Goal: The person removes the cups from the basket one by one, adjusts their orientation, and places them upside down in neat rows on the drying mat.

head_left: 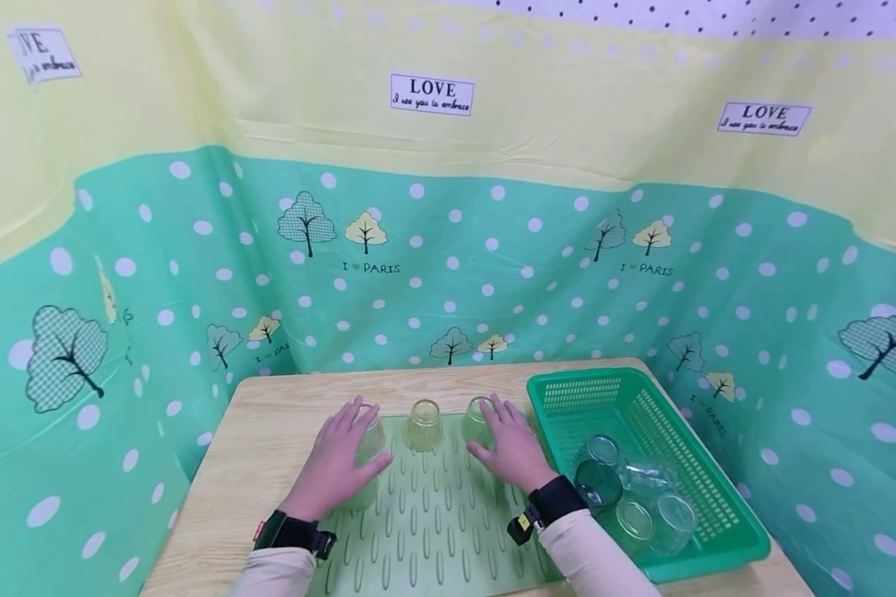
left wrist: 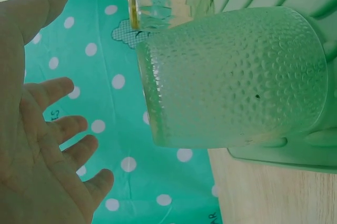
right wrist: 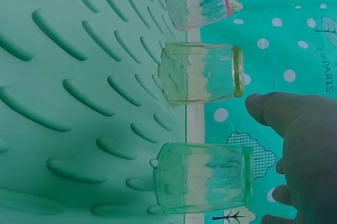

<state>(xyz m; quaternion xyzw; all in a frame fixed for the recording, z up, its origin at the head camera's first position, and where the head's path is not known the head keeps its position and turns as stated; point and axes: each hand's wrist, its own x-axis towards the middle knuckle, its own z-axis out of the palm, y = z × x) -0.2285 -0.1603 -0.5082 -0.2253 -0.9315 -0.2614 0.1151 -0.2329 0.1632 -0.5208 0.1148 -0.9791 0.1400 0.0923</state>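
My left hand [head_left: 336,463] hovers with spread fingers over the mat's left side, holding nothing. Below it stands a green pebble-textured glass [left wrist: 237,81], apart from the fingers in the left wrist view. A pinkish clear glass [right wrist: 195,3] stands behind it, partly covered by the left hand in the head view. In the middle is a yellowish glass [head_left: 422,427]. To its right stands a light green glass [right wrist: 205,177]; my right hand [head_left: 517,452], fingers extended and empty, overlaps it in the head view. These glasses stand wider end down on a ridged green mat [head_left: 433,539].
On the table's right side, a green plastic basket [head_left: 705,452] contains several glasses, including a dark teal glass [head_left: 597,486]. The wooden table [head_left: 227,489] shows left of the mat. A dotted green and yellow curtain [head_left: 448,224] hangs around the back and sides.
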